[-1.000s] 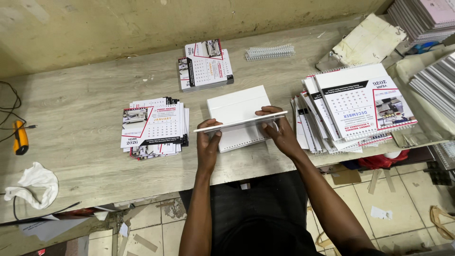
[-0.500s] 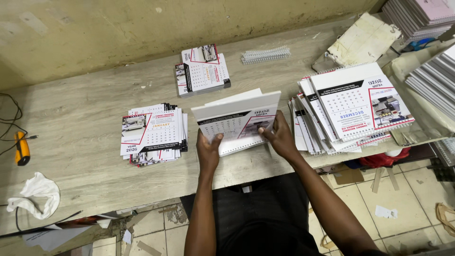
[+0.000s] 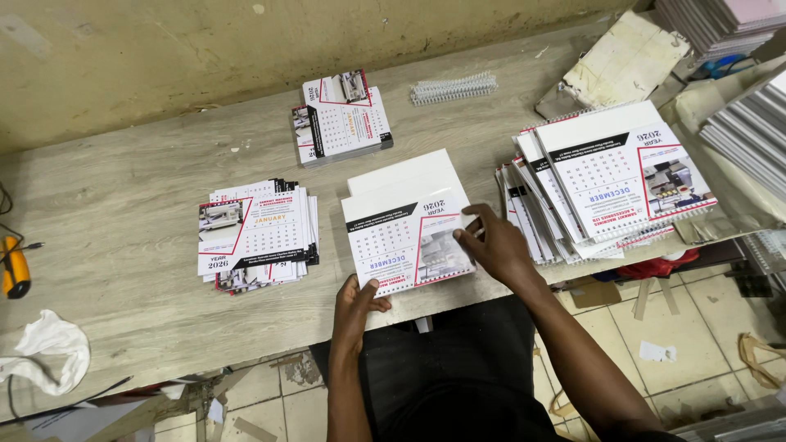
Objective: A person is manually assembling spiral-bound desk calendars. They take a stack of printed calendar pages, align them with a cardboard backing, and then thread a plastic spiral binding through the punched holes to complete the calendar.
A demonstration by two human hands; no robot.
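Note:
A stack of calendar sheets (image 3: 405,237) lies flat near the front edge of the wooden table (image 3: 123,344), printed side up, with white sheets showing behind it. My left hand (image 3: 359,307) grips its lower left corner, thumb on top. My right hand (image 3: 491,243) rests on its right edge, fingers spread over the sheet. A pile of loose calendar sheets (image 3: 254,236) lies to the left. A smaller pile (image 3: 341,119) sits further back. A fanned heap of spiral-bound calendars (image 3: 606,184) lies to the right, close to my right hand.
White spiral binding coils (image 3: 453,87) lie at the back. A crumpled white cloth (image 3: 49,348) and an orange-handled tool (image 3: 15,268) sit at the far left. Cardboard (image 3: 626,57) and stacked sheets (image 3: 720,24) crowd the back right. Tiled floor with scraps lies below.
The stack stood on edge between both hands a second ago; it has been tipped over and now lies flat, printed side up. The camera has shifted slightly.

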